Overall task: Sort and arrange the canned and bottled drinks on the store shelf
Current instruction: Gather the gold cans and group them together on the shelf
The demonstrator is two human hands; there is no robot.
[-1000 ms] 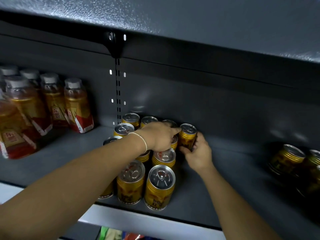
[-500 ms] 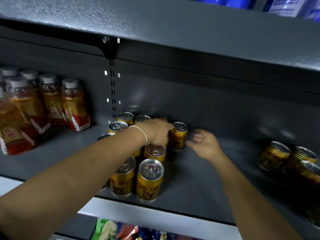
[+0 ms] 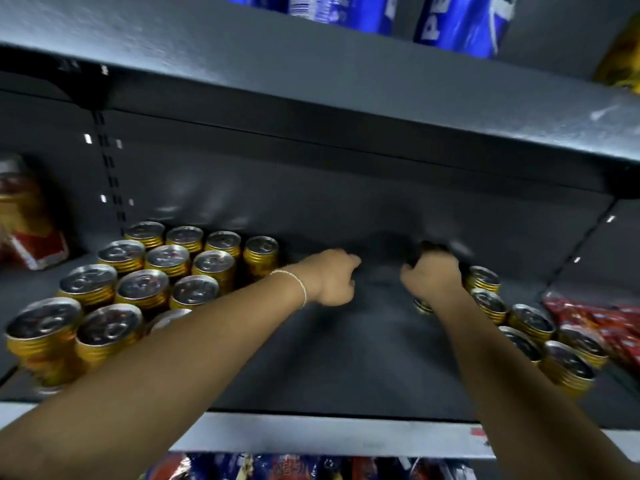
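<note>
Shelf (image 3: 346,362), dark grey, middle tier of a store rack; the frame is blurred throughout. Item 1: left block of cans (image 3: 166,258), gold bodies with silver pull-tab tops, upright and packed in touching rows from the back wall to the front lip, at the left of the shelf. Item 2: right cluster of cans (image 3: 530,320), same type, upright, standing in a loose diagonal run toward the front right. Between the two groups lies a bare stretch of shelf floor, and both forearms reach in over it. Left grip (image 3: 332,275): fingers curled under into a loose fist with nothing in it, held over the bare floor just right of the left block and apart from its nearest can; a thin bracelet (image 3: 298,282) sits at the wrist. Right grip (image 3: 433,275): fingers wrapped down over a single held can (image 3: 423,305) at the inner end of the right cluster; only the can's gold lower rim shows beneath the palm, plus a dark smear above the knuckles, and its tilt cannot be told. Item 3: bottle (image 3: 24,220) with an amber body and a red-and-white label, at the far left. Item 4: red packets (image 3: 595,320), at the far right. Upper shelf (image 3: 311,81) carries blue-labelled packs (image 3: 460,26).
</note>
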